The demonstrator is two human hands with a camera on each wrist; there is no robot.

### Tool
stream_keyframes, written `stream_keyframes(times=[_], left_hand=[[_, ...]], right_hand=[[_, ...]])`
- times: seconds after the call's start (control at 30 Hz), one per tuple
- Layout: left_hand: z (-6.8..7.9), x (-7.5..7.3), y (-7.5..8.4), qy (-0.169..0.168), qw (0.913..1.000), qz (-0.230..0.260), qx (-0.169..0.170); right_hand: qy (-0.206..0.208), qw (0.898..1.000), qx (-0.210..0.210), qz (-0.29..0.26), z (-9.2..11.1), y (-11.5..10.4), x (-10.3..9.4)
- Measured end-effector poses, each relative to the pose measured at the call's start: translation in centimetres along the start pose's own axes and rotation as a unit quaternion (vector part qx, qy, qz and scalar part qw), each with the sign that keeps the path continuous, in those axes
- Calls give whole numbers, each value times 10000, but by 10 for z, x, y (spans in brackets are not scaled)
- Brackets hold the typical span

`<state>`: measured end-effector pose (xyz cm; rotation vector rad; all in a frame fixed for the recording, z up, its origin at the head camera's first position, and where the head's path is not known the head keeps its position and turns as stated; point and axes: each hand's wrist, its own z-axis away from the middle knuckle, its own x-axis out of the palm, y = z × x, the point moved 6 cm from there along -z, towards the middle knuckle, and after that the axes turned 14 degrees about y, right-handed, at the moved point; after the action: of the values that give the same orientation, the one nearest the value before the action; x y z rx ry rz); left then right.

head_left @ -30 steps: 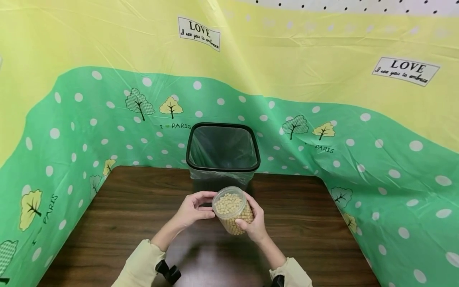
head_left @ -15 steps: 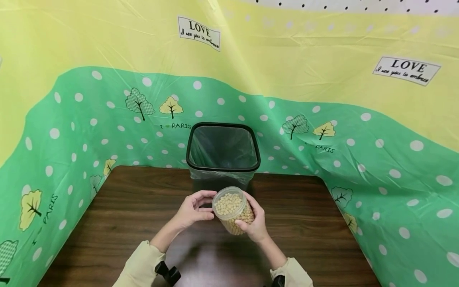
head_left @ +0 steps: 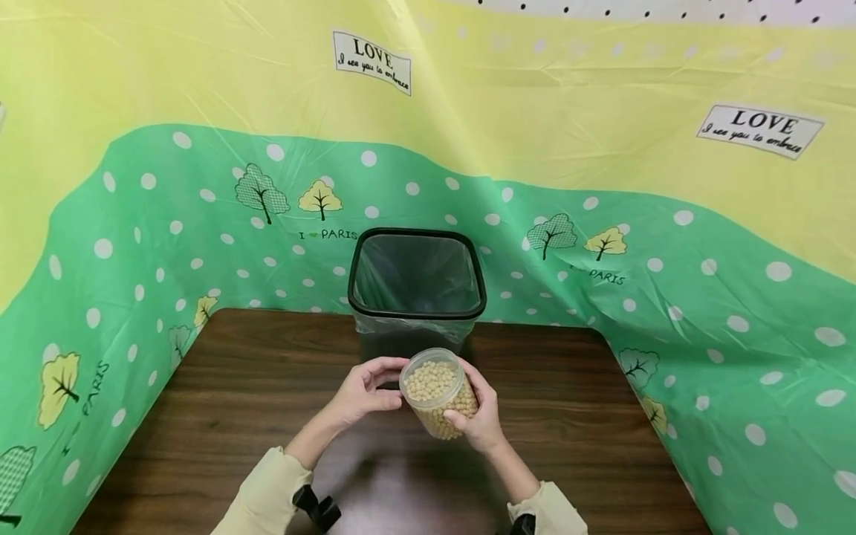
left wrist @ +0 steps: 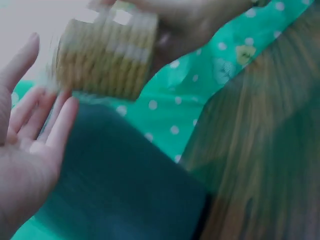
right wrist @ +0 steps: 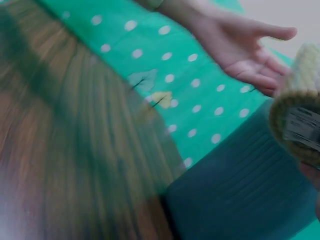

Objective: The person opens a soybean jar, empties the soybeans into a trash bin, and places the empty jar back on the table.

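My right hand [head_left: 484,416] grips a clear round jar [head_left: 441,416] filled with small beige balls. The jar is held above the table, tilted, with its top turned toward the head camera. Close by its left side is my left hand [head_left: 361,394], fingers spread and loosely bent, fingertips right at the rim. In the left wrist view the left palm [left wrist: 30,155] faces up beside the jar [left wrist: 105,60]. A printed label [right wrist: 304,126] shows on the jar's base in the right wrist view, where most of the right hand is out of frame.
A dark bin [head_left: 419,310] with a black rim and a clear plastic liner stands on the table just beyond the jar. Around the brown wooden table [head_left: 247,401] hangs a green and yellow patterned curtain [head_left: 200,171] at the back and both sides.
The jar and both hands have shifted very slightly to the right. The right hand keeps its grip, and the left stays beside the rim.
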<state>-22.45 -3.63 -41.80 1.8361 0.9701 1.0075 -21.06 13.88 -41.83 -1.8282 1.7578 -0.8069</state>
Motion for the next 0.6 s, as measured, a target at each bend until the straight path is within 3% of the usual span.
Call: stream_keyframes(times=[0.1, 0.17, 0.33, 0.4, 0.47, 0.6], left_hand=[[-4, -1, 1, -372, 9992, 146, -28], [-5, 1, 2, -400, 9991, 131, -16], [-1, 6, 2, 650, 9976, -238, 53], [0, 6, 2, 848, 9959, -311, 61], [0, 4, 2, 731, 9970, -259, 61], [-4, 0, 2, -26, 9999, -10, 105]], right_hand=[[-308, 9986, 309, -292, -2, 2, 2], [-396, 9983, 330, -264, -2, 1, 4], [116, 9994, -161, 287, -5, -11, 4], [300, 9983, -288, 414, -5, -12, 2], [291, 9988, -251, 301, -5, -11, 1], [-119, 9999, 16, -78, -2, -3, 1]])
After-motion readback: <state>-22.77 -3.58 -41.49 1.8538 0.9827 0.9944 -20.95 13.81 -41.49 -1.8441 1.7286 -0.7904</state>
